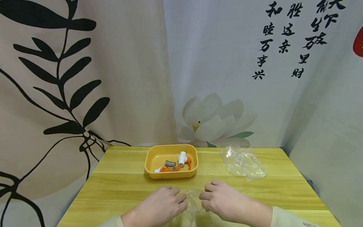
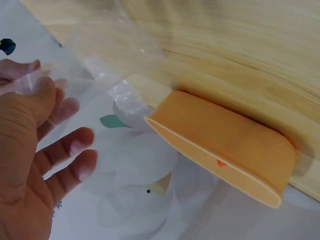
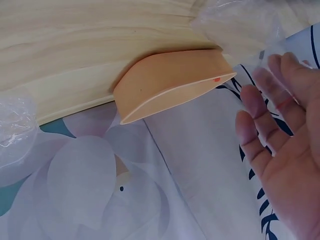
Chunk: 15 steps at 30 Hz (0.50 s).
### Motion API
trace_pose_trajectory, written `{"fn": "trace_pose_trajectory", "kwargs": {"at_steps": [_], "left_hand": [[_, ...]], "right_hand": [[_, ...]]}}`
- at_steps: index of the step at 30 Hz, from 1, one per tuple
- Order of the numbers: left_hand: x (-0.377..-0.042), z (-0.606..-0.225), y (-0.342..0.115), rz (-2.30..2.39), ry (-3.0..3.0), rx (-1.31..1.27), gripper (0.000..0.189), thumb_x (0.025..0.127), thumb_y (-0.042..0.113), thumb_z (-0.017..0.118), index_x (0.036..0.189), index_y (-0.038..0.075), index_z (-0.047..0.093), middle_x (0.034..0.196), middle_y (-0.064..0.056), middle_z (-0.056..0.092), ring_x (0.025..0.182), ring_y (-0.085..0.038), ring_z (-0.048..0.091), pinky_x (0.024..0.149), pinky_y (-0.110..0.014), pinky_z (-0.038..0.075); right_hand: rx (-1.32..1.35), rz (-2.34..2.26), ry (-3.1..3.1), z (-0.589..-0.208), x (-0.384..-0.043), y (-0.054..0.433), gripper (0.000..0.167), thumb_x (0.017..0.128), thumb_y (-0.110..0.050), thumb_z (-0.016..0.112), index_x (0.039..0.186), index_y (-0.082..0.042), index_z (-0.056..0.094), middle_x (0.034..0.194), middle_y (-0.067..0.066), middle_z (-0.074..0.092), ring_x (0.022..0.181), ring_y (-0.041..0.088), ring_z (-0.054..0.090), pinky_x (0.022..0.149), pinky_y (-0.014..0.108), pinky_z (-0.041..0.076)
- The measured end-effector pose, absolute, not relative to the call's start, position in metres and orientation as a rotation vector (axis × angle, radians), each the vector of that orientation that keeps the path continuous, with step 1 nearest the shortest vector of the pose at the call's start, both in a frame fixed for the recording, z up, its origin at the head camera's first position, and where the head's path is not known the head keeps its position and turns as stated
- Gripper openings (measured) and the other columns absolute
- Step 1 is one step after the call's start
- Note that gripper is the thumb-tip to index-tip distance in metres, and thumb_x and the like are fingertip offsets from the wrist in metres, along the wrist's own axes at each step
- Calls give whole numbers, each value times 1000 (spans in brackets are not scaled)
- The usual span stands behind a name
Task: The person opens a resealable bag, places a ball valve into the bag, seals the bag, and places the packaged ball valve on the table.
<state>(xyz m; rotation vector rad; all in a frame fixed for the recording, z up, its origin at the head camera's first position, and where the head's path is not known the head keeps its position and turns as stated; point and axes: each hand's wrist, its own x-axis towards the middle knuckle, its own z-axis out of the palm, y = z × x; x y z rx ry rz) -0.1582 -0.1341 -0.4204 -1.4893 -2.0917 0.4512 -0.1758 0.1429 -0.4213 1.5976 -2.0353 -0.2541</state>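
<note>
Between my two hands hangs a clear plastic bag [image 1: 193,201], low over the front of the table. The left hand [image 1: 160,205] pinches one side of it between thumb and forefinger; in the left wrist view the other fingers of that hand [image 2: 35,145] are spread loosely apart from the film [image 2: 117,55]. On the opposite side my right hand [image 1: 228,201] pinches the bag. From the right wrist, this hand [image 3: 287,130] shows its lower fingers loosely bent and the film [image 3: 240,22] stretching away from its fingertips.
Behind the hands stands a yellow tray [image 1: 170,175] holding a white fitting [image 1: 182,158], a small grey cylinder [image 1: 170,163] and an orange-and-white piece [image 1: 171,169]. Another crumpled clear bag [image 1: 244,164] lies at the back right of the wooden table [image 1: 119,183]. A printed curtain [image 1: 136,78] hangs behind.
</note>
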Motion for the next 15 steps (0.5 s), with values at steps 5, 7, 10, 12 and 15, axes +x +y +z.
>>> {"fn": "trace_pose_trajectory", "kwargs": {"at_steps": [5,7,10,12,15], "left_hand": [[-161,-421,-131,446,-2010,-1495,12,96,28,72,89,29,63,81,16,59,69,-5,48,58,-20,25],[-161,-422,-130,429,-1992,-1500,11,97,28,70,89,28,62,82,16,60,71,-5,50,61,-19,30],[-160,-422,-130,417,-2005,-1501,10,97,27,70,90,28,63,83,17,61,71,-5,50,62,-19,32],[-160,-423,-131,398,-2032,-1500,9,99,30,70,91,29,65,82,18,61,69,-4,48,61,-18,29],[-162,-424,-132,361,-2073,-1498,15,101,41,69,91,32,67,80,20,62,65,-3,46,59,-17,24]], "right_hand": [[1619,-252,-2027,-420,-172,140,23,83,-42,82,92,-31,65,97,-18,65,80,6,52,76,21,42],[1610,-276,-2017,-420,-173,139,18,85,-41,80,92,-33,65,91,-17,62,77,6,48,73,20,38],[1602,-312,-2026,-423,-178,140,13,90,-37,76,83,-34,66,81,-17,55,71,6,33,68,20,25],[1608,-332,-2045,-427,-183,143,18,89,-36,77,77,-34,65,79,-19,56,71,7,29,68,21,19],[1610,-333,-2050,-433,-187,146,14,88,-41,76,78,-36,68,81,-22,61,70,3,38,67,19,22]]}}
